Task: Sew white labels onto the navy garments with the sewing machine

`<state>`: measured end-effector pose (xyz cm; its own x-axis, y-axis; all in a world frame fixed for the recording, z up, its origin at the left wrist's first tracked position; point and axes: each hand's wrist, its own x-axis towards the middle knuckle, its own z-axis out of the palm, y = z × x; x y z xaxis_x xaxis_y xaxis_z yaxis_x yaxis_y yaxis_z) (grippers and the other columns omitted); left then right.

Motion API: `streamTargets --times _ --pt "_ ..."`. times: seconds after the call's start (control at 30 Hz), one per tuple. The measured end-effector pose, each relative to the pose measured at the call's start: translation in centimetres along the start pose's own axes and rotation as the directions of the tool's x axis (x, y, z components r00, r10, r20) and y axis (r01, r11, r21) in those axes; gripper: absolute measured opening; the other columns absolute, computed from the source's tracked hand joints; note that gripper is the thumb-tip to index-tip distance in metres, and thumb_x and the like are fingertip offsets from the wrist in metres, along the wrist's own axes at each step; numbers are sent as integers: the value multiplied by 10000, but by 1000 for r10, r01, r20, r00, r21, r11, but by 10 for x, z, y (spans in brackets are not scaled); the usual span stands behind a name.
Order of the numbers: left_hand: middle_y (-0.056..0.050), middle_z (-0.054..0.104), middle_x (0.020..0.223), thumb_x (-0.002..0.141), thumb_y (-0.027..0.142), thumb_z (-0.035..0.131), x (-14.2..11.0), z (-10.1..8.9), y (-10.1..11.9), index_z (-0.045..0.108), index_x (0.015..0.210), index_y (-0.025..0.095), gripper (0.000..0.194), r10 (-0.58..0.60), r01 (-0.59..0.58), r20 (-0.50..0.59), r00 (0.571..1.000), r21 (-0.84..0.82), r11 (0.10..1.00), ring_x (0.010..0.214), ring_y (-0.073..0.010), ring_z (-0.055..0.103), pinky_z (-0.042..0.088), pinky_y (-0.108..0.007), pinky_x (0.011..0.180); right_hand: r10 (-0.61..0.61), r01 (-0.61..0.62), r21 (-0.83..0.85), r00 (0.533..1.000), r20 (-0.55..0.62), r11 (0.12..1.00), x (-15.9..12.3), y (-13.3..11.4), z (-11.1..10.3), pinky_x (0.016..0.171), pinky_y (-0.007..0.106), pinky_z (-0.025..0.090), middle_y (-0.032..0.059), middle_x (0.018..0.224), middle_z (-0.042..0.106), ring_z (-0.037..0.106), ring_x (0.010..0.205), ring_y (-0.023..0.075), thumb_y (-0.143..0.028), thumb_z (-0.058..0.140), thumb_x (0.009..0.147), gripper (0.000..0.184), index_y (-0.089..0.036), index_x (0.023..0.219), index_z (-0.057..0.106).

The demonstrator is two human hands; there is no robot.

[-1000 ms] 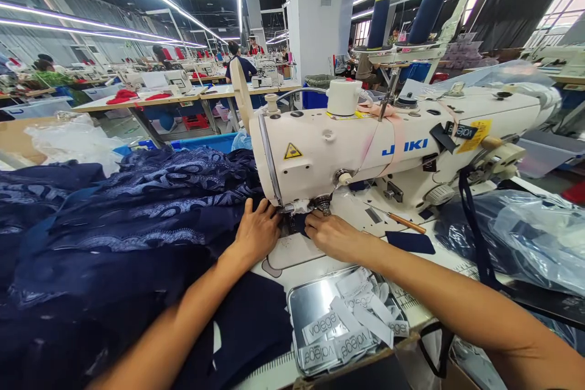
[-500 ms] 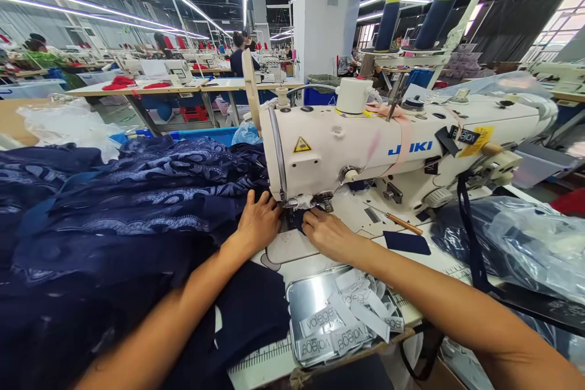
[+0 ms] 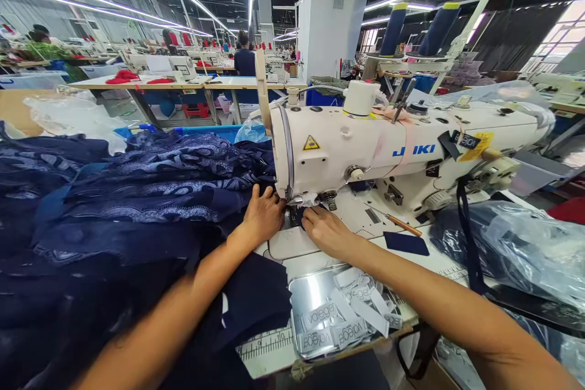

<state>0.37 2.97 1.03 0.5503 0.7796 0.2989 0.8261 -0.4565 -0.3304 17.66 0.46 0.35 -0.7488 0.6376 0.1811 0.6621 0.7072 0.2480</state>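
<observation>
A white JUKI sewing machine [image 3: 365, 146] stands on the table. My left hand [image 3: 262, 216] lies flat, fingers together, on navy embroidered fabric [image 3: 137, 195] just left of the needle. On the right of the presser foot, my right hand [image 3: 322, 228] presses its fingertips on a small dark piece of cloth under the machine head. Both hands flank the needle area; the needle itself is hidden by the head.
A metal tray [image 3: 311, 292] of white "valege" labels sits near the front edge. A navy patch [image 3: 406, 244] and a wooden-handled tool [image 3: 402, 225] lie right of the needle. Plastic-bagged dark fabric [image 3: 512, 250] fills the right. Thread cones [image 3: 439, 27] stand behind. Other people work at distant tables.
The view has shifted slightly up and right. Both hands have crept a little farther back along the machine bed with the cloth.
</observation>
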Motion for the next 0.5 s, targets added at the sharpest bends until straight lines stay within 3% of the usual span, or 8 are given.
streamTargets --times 0.4,0.5 --pt "-95 632 782 743 157 427 -6 1 -4 621 820 162 208 50 -54 -43 998 -106 993 899 -279 488 312 -467 821 -80 93 158 993 -84 983 -11 45 13 757 312 456 114 1007 596 535 892 205 -50 445 780 246 -101 952 614" --pt "-101 638 817 729 141 428 -6 2 -4 620 829 152 217 68 -73 -56 996 -108 991 897 -284 494 324 -472 812 -75 98 181 989 -130 979 -11 47 12 769 322 452 113 1006 604 537 910 213 -35 476 734 339 -107 1050 575"
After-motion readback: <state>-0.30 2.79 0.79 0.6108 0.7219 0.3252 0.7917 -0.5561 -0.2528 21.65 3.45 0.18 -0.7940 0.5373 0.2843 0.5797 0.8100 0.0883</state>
